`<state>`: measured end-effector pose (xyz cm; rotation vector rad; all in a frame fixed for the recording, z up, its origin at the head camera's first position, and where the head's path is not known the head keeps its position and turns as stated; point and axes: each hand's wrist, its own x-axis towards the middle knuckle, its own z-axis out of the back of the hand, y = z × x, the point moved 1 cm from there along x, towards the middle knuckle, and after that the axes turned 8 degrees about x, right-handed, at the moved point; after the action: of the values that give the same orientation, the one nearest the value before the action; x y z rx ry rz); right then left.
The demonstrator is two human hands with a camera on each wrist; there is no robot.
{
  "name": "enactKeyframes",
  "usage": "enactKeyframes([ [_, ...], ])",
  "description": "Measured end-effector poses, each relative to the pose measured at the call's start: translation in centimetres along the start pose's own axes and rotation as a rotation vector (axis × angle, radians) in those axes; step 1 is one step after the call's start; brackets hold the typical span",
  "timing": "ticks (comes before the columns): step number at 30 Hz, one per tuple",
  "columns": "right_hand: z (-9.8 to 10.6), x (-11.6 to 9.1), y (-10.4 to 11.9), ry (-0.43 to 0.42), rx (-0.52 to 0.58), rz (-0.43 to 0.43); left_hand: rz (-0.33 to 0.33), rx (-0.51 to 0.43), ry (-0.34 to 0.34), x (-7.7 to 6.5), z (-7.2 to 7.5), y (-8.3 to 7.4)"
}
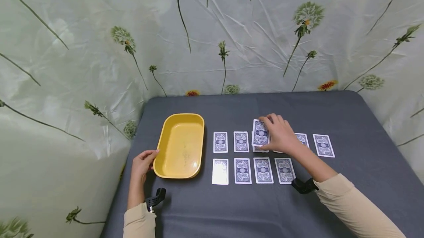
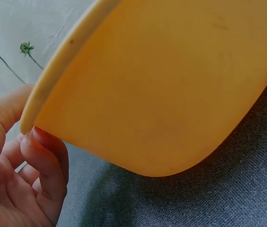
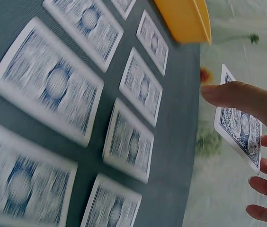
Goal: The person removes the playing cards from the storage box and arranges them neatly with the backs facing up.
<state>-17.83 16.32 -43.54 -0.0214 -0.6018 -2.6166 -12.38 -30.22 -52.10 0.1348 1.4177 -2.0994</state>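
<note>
A yellow plastic tray is at the left of the table. My left hand pinches its rim near the left front corner, thumb outside and above, fingers curled beneath the lip in the left wrist view. My right hand holds a blue-backed playing card by its edges between thumb and fingers. In the head view that card overlaps another card in the far row. The right wrist view has the held card raised, apart from the cards laid out below.
Several face-down cards lie in two rows right of the tray; the nearer row starts with a glare-whitened card, and the far row ends with a card beyond my right forearm. A dark grey cloth covers the table. Behind hangs a flower-print curtain.
</note>
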Motion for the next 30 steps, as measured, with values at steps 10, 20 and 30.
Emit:
enactKeyframes([
  [10,2.4,-4.9,-5.0,-0.055,-0.022,-0.082,-0.006,-0.033,0.014,-0.2,-0.1,-0.4],
  [20,2.5,-9.6,-8.4,0.040,-0.040,-0.085,0.005,0.012,-0.025,-0.4,0.0,-0.1],
  [30,-0.3,-12.9,-10.7,0.117,0.009,0.079,0.008,0.004,-0.013,-0.3,-0.1,-0.3],
])
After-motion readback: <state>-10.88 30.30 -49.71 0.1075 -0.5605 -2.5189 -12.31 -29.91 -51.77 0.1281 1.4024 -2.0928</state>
